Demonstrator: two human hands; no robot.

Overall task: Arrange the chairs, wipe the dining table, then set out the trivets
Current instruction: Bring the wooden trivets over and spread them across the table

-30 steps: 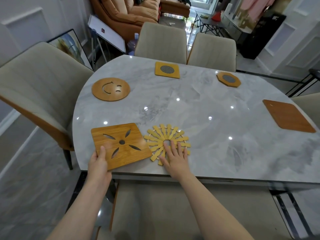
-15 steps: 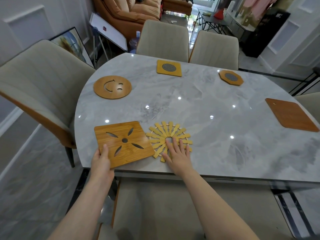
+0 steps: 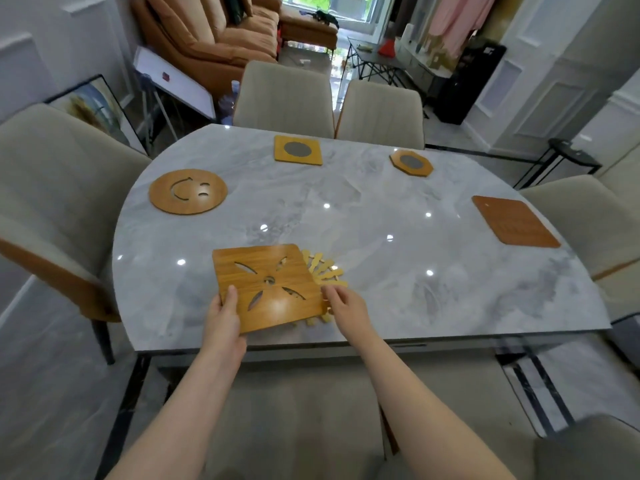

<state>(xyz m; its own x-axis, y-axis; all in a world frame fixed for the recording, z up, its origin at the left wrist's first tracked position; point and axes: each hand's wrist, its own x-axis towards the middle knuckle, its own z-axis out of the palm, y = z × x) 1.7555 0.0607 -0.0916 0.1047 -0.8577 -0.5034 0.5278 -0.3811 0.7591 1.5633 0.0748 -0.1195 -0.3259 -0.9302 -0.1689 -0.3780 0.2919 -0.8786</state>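
the marble table (image 3: 363, 237) is open through its middle — bare stone runs from the near edge, right of the hands, up to the far side. obstacles ring that stretch: the round smiley trivet (image 3: 188, 191) at far left, a square trivet (image 3: 298, 150) and an octagonal trivet (image 3: 411, 163) near the far edge, a dark square trivet (image 3: 515, 221) at right. the near-left part is taken by the cut-out square trivet (image 3: 268, 287) overlapping the sunburst trivet (image 3: 327, 271). beige chairs (image 3: 284, 93) close in on the table's sides — gaps between them are narrow.
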